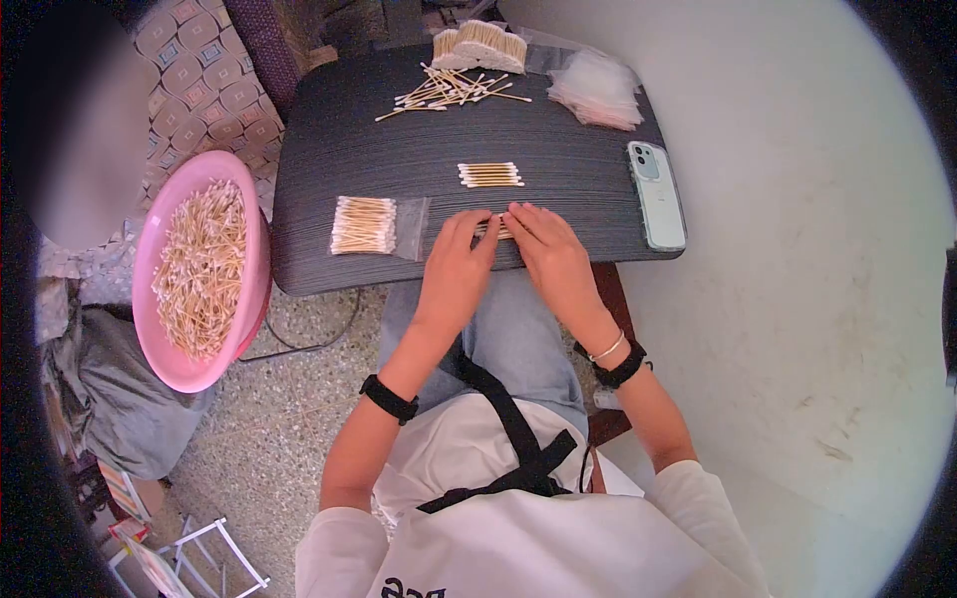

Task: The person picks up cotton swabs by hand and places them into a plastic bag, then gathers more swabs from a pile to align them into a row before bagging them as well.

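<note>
Near the front edge of the dark table, my left hand (pixel 460 261) and my right hand (pixel 554 263) meet over a small group of cotton swabs (pixel 506 230). Their fingers press in from the two ends, hiding most of the swabs. Just beyond my fingertips lies a neat row of cotton swabs (pixel 490 174), side by side. To the left of my left hand rests a clear plastic bag (pixel 410 231), with a dense layer of cotton swabs (pixel 363 225) in it.
Loose cotton swabs (pixel 454 92) lie scattered at the back, before bundled swabs (pixel 478 48). Clear bags (pixel 596 92) are stacked at the back right. A phone (pixel 656 195) lies along the table's (pixel 568 164) right edge. Left of the table stands a pink basin (pixel 258 269) full of swabs.
</note>
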`<state>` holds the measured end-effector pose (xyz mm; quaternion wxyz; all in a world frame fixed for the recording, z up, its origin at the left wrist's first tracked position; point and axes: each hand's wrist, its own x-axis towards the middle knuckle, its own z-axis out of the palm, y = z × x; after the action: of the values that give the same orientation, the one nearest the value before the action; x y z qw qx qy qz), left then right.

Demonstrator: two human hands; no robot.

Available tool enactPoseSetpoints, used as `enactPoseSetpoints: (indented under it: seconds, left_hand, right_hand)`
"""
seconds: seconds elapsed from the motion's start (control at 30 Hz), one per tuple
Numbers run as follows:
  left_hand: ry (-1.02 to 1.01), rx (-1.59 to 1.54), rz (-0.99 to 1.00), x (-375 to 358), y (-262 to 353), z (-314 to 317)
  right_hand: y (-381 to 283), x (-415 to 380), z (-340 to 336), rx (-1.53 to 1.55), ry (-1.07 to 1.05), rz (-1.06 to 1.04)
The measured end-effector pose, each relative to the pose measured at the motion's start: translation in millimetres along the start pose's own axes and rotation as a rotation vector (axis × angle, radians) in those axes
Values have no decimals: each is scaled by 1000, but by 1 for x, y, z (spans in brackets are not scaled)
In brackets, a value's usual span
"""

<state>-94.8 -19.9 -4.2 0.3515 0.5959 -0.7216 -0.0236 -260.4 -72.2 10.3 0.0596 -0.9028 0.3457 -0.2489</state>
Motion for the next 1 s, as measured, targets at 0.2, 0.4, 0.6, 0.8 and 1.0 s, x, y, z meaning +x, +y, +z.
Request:
enactPoseSetpoints:
  seconds: [0.2, 0.4, 0.6, 0.8, 1.0]
  left_hand:
    - [3, -16, -23, 3, 1, -1]
    - [-36, 133, 14, 4, 7, -1]
    - [-136, 302, 33, 8, 10, 3]
    - [-98, 438, 55, 9, 13, 7]
    - [-115, 452, 63, 10, 11, 6]
  right_hand:
    - [-2, 5, -3, 25, 33, -29]
    - [3, 8, -5, -3, -20, -93]
    - [6, 15, -8, -67, -56, -186]
    - [9, 17, -4, -149, -81, -209]
    - [7, 17, -2, -222, -109, -205]
